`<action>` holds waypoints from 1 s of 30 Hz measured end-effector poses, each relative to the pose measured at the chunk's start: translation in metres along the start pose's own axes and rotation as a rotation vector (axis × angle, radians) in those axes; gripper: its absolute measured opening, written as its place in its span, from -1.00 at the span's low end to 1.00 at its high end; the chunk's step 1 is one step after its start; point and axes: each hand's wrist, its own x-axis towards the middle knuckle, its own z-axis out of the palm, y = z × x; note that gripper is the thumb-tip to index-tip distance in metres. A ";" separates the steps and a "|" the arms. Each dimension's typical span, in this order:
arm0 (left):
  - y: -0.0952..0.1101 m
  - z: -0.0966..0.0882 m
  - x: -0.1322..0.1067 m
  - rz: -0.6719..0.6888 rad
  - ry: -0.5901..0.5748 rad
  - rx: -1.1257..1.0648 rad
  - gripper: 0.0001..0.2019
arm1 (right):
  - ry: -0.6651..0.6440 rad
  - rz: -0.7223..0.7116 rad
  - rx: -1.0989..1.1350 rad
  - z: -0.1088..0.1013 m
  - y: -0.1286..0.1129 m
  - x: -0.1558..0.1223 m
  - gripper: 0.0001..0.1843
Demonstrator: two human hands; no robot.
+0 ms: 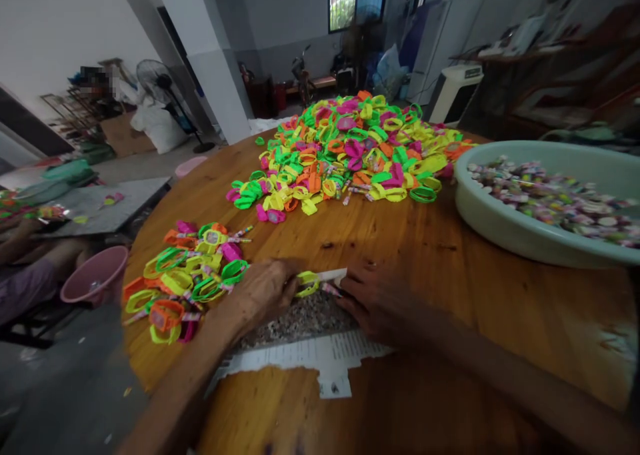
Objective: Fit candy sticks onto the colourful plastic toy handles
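My left hand (265, 292) is closed on a yellow toy watch (308, 283), its strap bent in a loop. Between the fingers of my right hand (375, 301) is a small striped wrapped candy (331, 289), its tip pointing at the watch. Both hands are low over a speckled stone slab (300, 318), which lies on torn printed paper (335, 383). Beside my left forearm is a small heap of toy watches (193, 275) in neon colours, some with candies stuck through them. A much larger pile of toy watches (345, 148) covers the far side of the table.
A pale green basin (525, 238) full of wrapped candies stands at the right of the round wooden table (425, 241). To the left, a person sits at a grey table (120, 201), near a pink basin (97, 275). A standing fan (167, 88) is farther back.
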 end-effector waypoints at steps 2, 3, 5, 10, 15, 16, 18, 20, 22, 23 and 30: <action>0.001 0.006 -0.001 0.016 0.016 -0.008 -0.80 | 0.023 0.010 -0.086 0.009 -0.002 0.000 -0.81; 0.002 0.008 -0.002 0.027 0.033 -0.021 -0.80 | 0.035 0.011 -0.118 0.012 -0.002 0.001 -0.82; 0.004 0.011 -0.003 0.044 0.064 -0.051 -0.80 | 0.050 0.005 -0.154 0.015 -0.003 0.001 -0.85; 0.005 0.017 -0.002 0.052 0.118 -0.065 -0.76 | 0.077 -0.014 -0.051 0.011 -0.005 0.002 -0.83; 0.004 0.026 0.001 0.107 0.177 -0.081 -0.77 | 0.109 -0.073 0.108 0.011 -0.004 0.003 -0.85; 0.004 0.027 0.001 0.110 0.188 -0.076 -0.77 | 0.110 -0.080 0.115 0.012 -0.003 0.003 -0.86; 0.004 0.029 0.001 0.112 0.199 -0.059 -0.77 | 0.109 -0.093 0.111 0.013 -0.002 0.003 -0.88; 0.004 0.030 0.000 0.112 0.201 -0.045 -0.76 | 0.105 -0.105 0.110 0.014 -0.001 0.003 -0.90; 0.005 0.031 0.000 0.109 0.199 -0.041 -0.75 | 0.107 -0.117 0.117 0.014 0.000 0.003 -0.89; 0.005 0.031 0.000 0.107 0.199 -0.042 -0.75 | 0.108 -0.129 0.123 0.014 0.000 0.003 -0.89; 0.007 0.032 -0.001 0.079 0.198 -0.026 -0.74 | 0.045 -0.094 -0.040 0.011 -0.011 0.004 -0.91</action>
